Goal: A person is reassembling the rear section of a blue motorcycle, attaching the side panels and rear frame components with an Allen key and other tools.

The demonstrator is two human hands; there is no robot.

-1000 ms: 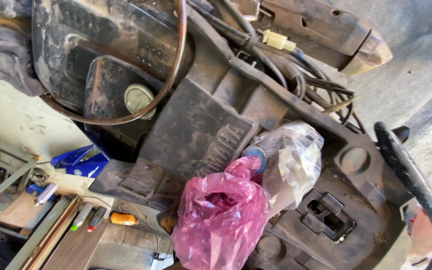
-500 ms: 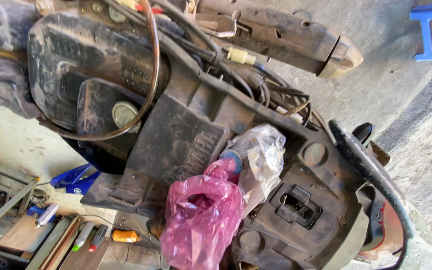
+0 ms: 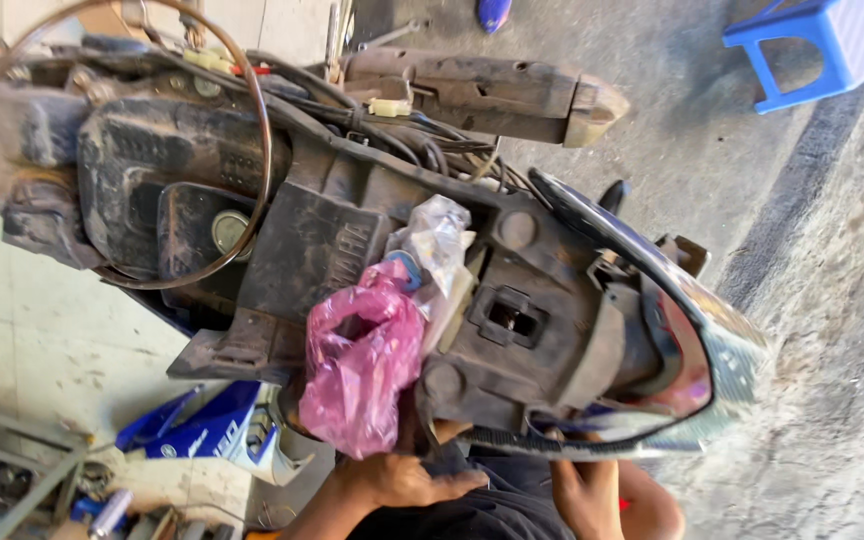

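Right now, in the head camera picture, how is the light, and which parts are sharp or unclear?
Head view: daylight, brighter on the concrete floor at right; glare on the clear plastic bag; the pink plastic bag and dusty scooter frame are sharp; the left hand and right hand are cut by the bottom edge; the whole picture is tilted.

Around me the ground is a rough grey concrete floor [image 3: 692, 150], dusty and scuffed, with bright daylight falling across it. Toward the right it gives way to a coarser, paler strip of gravelly concrete [image 3: 842, 330], a darker seam running between the two. A small blue plastic stool [image 3: 822, 45] stands on the floor at the upper right, well apart from everything else. On the left the surface is pale, stained concrete [image 3: 52, 340], in softer light. Along the lower left edge lie grey metal bars [image 3: 32, 470] and a blue-and-white plastic panel [image 3: 202, 430].
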